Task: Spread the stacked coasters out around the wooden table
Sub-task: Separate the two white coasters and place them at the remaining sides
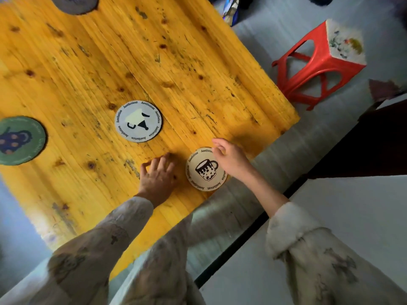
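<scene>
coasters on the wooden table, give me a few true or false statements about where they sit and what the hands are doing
1. The cream coaster with the spotted mug lies near the table's edge, between the two hands. True.
2. The left hand holds a stack of coasters. False: it rests flat on the wooden table with nothing under it that shows.
3. The pale blue coaster lies flat and apart from the others. True.
4. The right hand is far off the table. False: it is at the cream coaster's rim, fingers curled.
5. The green coaster overlaps the pale blue one. False: bare wood separates them.
6. A red stool stands on the floor beside the table. True.
</scene>
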`<action>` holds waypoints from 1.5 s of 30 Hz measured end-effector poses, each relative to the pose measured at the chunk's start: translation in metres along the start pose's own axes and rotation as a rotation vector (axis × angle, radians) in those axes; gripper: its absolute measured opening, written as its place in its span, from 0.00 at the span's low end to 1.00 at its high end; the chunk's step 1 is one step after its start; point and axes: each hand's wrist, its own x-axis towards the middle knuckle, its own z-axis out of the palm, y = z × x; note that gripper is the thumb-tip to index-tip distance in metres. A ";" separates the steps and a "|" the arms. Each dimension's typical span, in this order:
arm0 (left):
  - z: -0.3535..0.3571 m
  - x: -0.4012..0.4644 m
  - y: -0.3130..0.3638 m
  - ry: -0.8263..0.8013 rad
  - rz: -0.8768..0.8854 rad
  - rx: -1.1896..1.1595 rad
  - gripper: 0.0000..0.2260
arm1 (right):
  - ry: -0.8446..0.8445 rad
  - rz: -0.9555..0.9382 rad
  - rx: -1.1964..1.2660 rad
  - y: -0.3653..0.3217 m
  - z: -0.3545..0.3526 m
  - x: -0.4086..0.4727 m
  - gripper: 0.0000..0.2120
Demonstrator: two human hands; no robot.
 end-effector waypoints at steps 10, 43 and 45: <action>-0.025 0.033 -0.022 0.093 -0.217 -0.602 0.15 | -0.235 -0.091 -0.043 -0.028 0.010 0.080 0.18; -0.047 0.092 -0.057 0.186 -0.535 -0.376 0.44 | -0.478 -0.298 -0.184 -0.099 0.015 0.207 0.21; -0.049 0.096 -0.060 0.201 -0.510 -0.352 0.41 | -0.459 -0.235 -0.141 -0.105 0.022 0.208 0.21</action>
